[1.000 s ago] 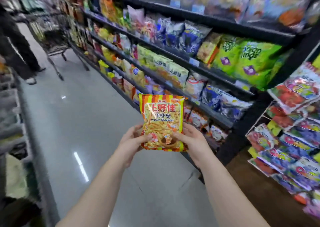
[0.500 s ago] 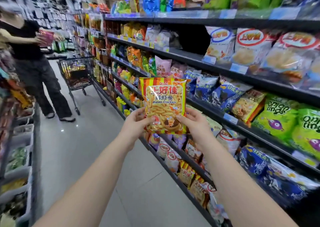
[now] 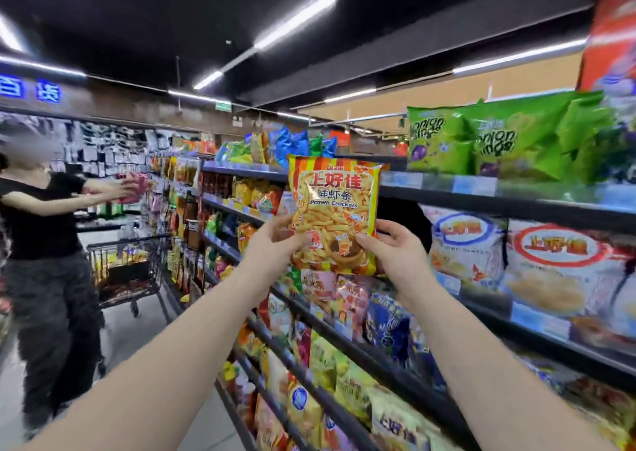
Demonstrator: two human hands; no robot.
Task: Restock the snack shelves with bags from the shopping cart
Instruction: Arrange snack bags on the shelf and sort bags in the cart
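A yellow and orange striped bag of prawn crackers [image 3: 334, 206] is held upright at chest height in front of the snack shelves [image 3: 481, 195]. My left hand [image 3: 272, 247] pinches its lower left edge with the thumb on the front. My right hand [image 3: 395, 247] grips its lower right edge the same way. The bag hangs level with the second shelf from the top, where a dark gap [image 3: 406, 223] shows beside white prawn cracker bags [image 3: 464, 244]. A shopping cart [image 3: 127, 271] holding bags stands down the aisle at the left.
A person in a black top [image 3: 41, 244] stands next to the cart and reaches toward the shelving with a pink bag. Green onion ring bags [image 3: 488, 140] line the top shelf. Lower shelves are packed with mixed snack bags. The grey aisle floor [image 3: 130, 340] runs between us.
Both hands have raised the prawn cracker bag from waist height up to the upper shelves, and my view has tilted upward. The other person has extended their arms toward the shelving.
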